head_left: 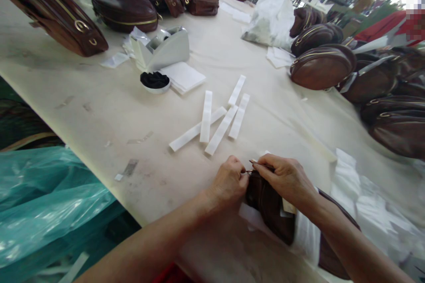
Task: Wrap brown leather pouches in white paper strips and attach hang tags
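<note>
Leather bag [275, 216] at bench's [162, 185] near edge, likely for reach. Left hand [230, 180], right hand [289, 179] pinched closed on its end, presumably steadying.

tape dispenser [175, 51] | dish [161, 90] of black pieces [154, 79] near it | teal plastic [49, 203], lower left
</note>
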The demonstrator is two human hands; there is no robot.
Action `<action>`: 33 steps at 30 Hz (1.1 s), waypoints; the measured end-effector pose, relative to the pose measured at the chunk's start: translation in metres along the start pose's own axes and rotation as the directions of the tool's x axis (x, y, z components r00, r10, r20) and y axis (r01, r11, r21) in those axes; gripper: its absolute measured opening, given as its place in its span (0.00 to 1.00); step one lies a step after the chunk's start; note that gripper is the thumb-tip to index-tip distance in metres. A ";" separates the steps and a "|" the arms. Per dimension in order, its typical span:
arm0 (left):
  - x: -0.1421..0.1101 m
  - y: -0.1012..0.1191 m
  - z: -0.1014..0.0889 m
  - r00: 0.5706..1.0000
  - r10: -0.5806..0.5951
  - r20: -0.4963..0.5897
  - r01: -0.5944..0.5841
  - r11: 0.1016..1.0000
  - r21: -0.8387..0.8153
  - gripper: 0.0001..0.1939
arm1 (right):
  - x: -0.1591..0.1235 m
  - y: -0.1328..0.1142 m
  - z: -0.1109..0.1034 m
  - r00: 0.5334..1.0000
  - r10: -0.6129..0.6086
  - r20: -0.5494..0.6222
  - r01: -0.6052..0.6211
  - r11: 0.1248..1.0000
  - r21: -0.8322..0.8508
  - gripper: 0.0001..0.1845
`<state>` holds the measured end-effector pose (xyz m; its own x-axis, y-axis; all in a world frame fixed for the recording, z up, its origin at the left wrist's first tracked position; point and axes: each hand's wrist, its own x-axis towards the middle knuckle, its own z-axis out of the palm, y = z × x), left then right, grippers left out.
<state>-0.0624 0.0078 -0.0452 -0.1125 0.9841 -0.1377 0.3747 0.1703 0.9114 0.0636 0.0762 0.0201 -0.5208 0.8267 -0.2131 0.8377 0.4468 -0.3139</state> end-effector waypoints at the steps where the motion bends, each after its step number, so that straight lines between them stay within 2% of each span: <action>1: 0.001 0.001 0.001 1.000 -0.012 0.011 0.012 1.000 0.018 0.06 | 0.000 0.000 0.000 1.000 -0.006 -0.002 0.006 1.000 -0.003 0.15; 8: 0.004 0.005 0.009 0.993 -0.116 -0.008 0.116 0.987 0.115 0.06 | 0.000 0.000 0.000 0.999 -0.034 -0.013 0.034 0.999 -0.006 0.15; 14: -0.001 0.003 -0.006 0.995 -0.101 0.004 0.101 0.995 0.014 0.09 | -0.005 -0.003 -0.006 0.991 -0.130 0.022 0.131 0.990 -0.060 0.13; 17: -0.003 0.000 -0.019 0.994 -0.111 0.017 0.112 0.987 -0.117 0.07 | -0.008 -0.007 -0.007 0.985 -0.165 0.051 0.170 0.976 -0.135 0.13; 19: -0.004 -0.002 -0.025 0.985 -0.174 0.019 0.172 0.940 -0.295 0.05 | -0.009 -0.011 -0.007 0.982 -0.173 0.070 0.183 0.967 -0.177 0.13; 21: -0.003 -0.003 -0.029 0.969 -0.248 0.024 0.229 0.848 -0.477 0.03 | -0.009 -0.014 -0.006 0.979 -0.182 0.089 0.198 0.953 -0.229 0.12; 24: -0.002 -0.001 -0.032 0.955 -0.297 0.023 0.244 0.734 -0.634 0.02 | -0.007 -0.019 -0.004 0.969 -0.215 0.124 0.243 0.922 -0.302 0.11; 28: -0.001 0.003 -0.036 0.955 -0.298 0.006 0.209 0.655 -0.726 0.02 | -0.004 -0.023 -0.003 0.957 -0.244 0.160 0.284 0.905 -0.316 0.11; 33: -0.001 0.005 -0.040 0.955 -0.297 -0.008 0.191 0.635 -0.749 0.03 | -0.001 -0.025 -0.004 0.948 -0.231 0.220 0.291 0.908 -0.301 0.13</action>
<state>-0.0967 0.0054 -0.0247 -0.2264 0.8886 -0.3990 -0.4728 0.2578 0.8426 0.0435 0.0653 0.0315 -0.7231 0.6053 -0.3328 0.6588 0.7492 -0.0686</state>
